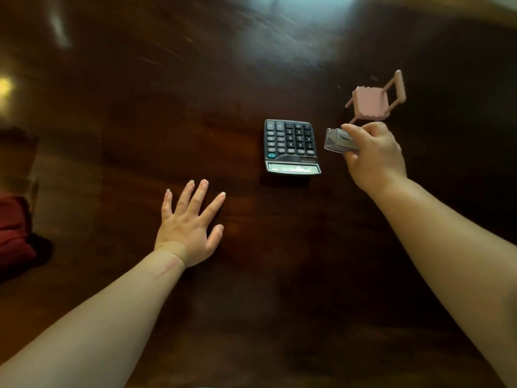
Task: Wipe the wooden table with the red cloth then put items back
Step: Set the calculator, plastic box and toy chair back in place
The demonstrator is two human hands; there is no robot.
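Note:
The dark wooden table (195, 107) fills the view. A grey calculator (291, 147) lies on it right of centre, its display toward me. A small pink toy chair (370, 103) stands beyond it to the right. My right hand (375, 155) is shut on a small clear stapler (337, 141), held just right of the calculator and in front of the chair. Flat on the wood with fingers spread, my left hand (190, 225) rests left of the calculator and holds nothing. The red cloth (14, 233) lies bunched at the far left edge.
A bright window reflection (293, 12) glares on the far part of the table. A dim lower surface (16, 158) shows beyond the table's left edge, above the cloth.

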